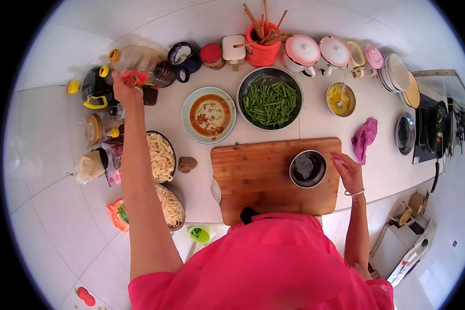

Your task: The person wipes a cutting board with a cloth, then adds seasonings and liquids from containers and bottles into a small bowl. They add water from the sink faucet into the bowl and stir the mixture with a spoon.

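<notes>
At the back left, among the bottles, my left hand is closed around something red, perhaps a cap or small container; its shape is unclear. My right hand hovers at the right edge of the wooden cutting board, fingers apart, holding nothing. Just left of it, a bowl of dark liquid stands on the board. Behind the board are a pan of cut green beans and a pale plate with reddish sauce. A purple cloth lies to the right of my right hand.
Bowls of noodles stand left of the board. A small bowl of yellow egg holds a spoon. Along the wall are a red chopstick holder, lidded pots and a dark mug. A stove is at the far right.
</notes>
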`<state>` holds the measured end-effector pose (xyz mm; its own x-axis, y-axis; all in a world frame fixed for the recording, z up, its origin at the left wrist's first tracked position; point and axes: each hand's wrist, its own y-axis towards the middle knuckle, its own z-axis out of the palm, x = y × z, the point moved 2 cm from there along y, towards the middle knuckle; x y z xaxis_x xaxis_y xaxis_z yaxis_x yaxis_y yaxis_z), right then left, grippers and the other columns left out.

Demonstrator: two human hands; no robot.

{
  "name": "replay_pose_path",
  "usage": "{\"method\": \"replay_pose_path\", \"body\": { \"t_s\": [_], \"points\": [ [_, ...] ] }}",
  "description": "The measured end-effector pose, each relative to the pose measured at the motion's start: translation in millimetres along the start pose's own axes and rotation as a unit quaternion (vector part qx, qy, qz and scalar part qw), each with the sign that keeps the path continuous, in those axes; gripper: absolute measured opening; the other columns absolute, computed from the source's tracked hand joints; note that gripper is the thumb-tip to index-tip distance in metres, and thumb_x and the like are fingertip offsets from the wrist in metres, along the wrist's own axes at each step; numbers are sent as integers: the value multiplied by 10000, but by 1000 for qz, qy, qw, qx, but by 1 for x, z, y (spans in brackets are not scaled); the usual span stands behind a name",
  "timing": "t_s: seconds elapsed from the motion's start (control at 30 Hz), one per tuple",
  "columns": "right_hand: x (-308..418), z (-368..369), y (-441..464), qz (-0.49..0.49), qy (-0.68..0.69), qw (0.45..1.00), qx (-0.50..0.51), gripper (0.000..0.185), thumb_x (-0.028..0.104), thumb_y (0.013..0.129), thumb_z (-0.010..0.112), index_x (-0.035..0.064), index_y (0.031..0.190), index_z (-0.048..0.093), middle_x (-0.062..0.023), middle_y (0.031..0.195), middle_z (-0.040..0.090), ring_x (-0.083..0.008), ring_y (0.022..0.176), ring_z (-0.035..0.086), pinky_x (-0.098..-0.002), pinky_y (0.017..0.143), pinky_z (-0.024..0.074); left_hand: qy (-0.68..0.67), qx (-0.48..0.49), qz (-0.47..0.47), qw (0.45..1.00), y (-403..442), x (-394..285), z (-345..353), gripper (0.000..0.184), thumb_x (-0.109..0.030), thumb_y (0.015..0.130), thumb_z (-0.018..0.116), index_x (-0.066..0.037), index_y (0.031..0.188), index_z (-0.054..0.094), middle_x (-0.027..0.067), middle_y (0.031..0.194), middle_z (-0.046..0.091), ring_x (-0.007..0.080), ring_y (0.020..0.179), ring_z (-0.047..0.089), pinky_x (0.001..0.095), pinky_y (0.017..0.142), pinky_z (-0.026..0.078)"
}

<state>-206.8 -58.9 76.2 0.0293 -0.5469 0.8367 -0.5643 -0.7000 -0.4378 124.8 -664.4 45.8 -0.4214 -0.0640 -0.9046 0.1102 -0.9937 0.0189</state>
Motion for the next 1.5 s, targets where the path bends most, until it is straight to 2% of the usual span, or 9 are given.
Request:
{"method": "replay_pose_path", "body": {
  "t_s": [0.27,0.47,0.57,0.67,0.9,1.0,1.1,1.2,1.5],
  "points": [
    [-13,-5,-13,-10,3,1000,-16,277,71,918,585,-39,1171,604,-103,1112,658,-159,994,636,-272,864,494,29,-34,-38,998,-13,-15,8,353,-341,942,544,-1,893,622,51,839,640,141,714,574,268,661,452],
    [-30,-11,-23,-2,12,999,-46,239,70,916,590,-31,1129,631,-97,1059,677,-139,961,636,-262,845,502,253,-41,78,963,-39,-28,8,282,-231,920,545,-24,757,647,19,711,602,120,641,528,273,597,413],
    [-47,-11,-29,-16,26,998,-61,222,75,915,594,-27,1105,645,-93,1031,687,-126,938,636,-256,821,509,174,1,68,982,-73,-27,3,115,-95,873,581,2,918,624,28,865,615,116,797,563,268,716,461],
    [-60,-13,-31,-22,24,997,-75,223,82,914,595,-29,1100,649,-97,1012,693,-125,905,646,-255,794,517,229,91,68,967,-127,-19,-2,201,4,845,602,9,1044,575,57,1021,603,130,943,565,275,870,462],
    [-97,-18,-34,1,28,994,-102,230,88,898,612,-16,1098,653,-107,982,699,-148,885,661,-278,783,530,388,325,-92,858,-314,10,-1,157,58,835,571,-22,969,587,74,1038,626,186,998,586,306,921,454],
    [-102,-26,-33,-3,-19,991,-134,247,116,894,623,1,1110,651,-108,1013,695,-181,904,669,-300,802,531,481,467,19,742,-362,41,-31,184,4,765,642,-1,936,572,138,987,600,307,951,569,409,859,460],
    [-114,-44,-24,-88,-142,963,-213,302,117,848,665,62,1145,639,-111,1080,672,-227,932,664,-323,776,539,545,510,-29,665,-398,38,-29,282,-47,685,717,-24,916,556,163,951,552,365,918,517,465,827,425],
    [-118,-71,-9,-151,-310,896,-278,421,28,791,645,70,1206,583,-162,1173,602,-363,1094,532,-426,961,429,595,535,-9,600,-412,40,-35,426,-79,621,776,-46,960,519,158,954,521,348,951,494,454,834,409],
    [-150,-104,54,-55,-319,926,-192,622,51,744,680,103,1332,481,-176,1346,478,-396,1142,491,-424,981,419,664,540,-14,516,-418,54,-32,530,-100,590,819,-65,969,449,198,968,500,385,939,482,470,810,412]
  ]
}}
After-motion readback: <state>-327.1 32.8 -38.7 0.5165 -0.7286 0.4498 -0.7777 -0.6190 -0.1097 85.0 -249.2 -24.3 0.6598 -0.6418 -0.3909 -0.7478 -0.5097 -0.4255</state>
